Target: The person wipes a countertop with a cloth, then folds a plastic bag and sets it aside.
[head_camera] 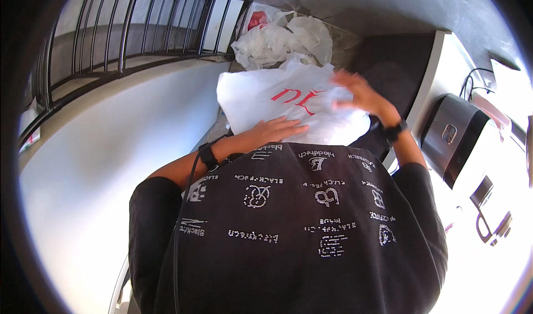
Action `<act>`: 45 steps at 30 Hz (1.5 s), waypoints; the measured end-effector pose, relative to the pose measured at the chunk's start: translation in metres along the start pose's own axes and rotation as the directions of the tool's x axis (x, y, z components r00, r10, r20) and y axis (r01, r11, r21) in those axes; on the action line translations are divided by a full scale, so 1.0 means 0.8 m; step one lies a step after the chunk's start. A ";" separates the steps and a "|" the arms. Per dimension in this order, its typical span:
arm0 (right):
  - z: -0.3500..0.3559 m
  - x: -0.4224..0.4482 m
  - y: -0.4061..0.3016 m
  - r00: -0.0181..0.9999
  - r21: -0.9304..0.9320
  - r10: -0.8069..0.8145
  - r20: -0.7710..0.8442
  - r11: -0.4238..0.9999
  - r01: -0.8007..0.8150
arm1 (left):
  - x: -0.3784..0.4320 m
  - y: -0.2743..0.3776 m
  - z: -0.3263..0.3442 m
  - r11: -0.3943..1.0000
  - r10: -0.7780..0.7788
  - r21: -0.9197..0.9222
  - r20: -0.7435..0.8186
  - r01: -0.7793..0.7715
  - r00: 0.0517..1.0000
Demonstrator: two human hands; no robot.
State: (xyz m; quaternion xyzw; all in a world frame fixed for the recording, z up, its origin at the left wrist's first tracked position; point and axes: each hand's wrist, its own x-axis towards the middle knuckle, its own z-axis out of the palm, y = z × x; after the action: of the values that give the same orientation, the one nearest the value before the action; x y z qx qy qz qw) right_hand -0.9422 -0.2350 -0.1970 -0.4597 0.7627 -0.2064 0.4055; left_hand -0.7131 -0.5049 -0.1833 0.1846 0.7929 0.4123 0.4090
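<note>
A white plastic bag [266,93] with red markings lies spread out in front of my body, its surface creased. Across its near part rests my left hand [280,129], palm down with the fingers stretched out. My right hand [359,92] is at the bag's right side, blurred, its thumb held away from the fingers. Whether it touches the plastic I cannot tell. Neither hand appears to grip anything. What lies beneath the bag is hidden.
More crumpled white plastic bags [287,39] lie beyond, one with a red item [257,20]. A low white wall [125,101] topped by a black metal railing [125,31] borders the left. At right, a grey and black appliance [452,135] and a pair of eyeglasses [483,226] rest on a white surface.
</note>
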 end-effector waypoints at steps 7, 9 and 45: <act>0.005 -0.074 -0.139 0.957 0.525 -0.290 0.015 0.816 0.240 | -0.039 0.045 -0.087 0.874 0.237 -0.341 -0.322 -0.346 0.917; 0.006 -0.090 -0.137 0.972 0.606 -0.228 0.064 0.782 0.144 | -0.066 0.036 -0.114 0.990 0.138 0.021 -0.139 -0.137 0.981; -0.162 -0.018 0.011 0.361 0.571 0.468 -0.807 0.775 0.271 | 0.012 -0.029 -0.269 0.849 -0.154 -0.398 -0.815 -0.347 0.558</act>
State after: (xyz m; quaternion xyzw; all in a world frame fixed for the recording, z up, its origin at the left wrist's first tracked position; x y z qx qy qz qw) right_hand -1.0479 -0.2256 -0.1209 -0.0490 0.7667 -0.6386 0.0432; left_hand -0.8902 -0.6205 -0.1366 -0.1014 0.7362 0.6692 0.0001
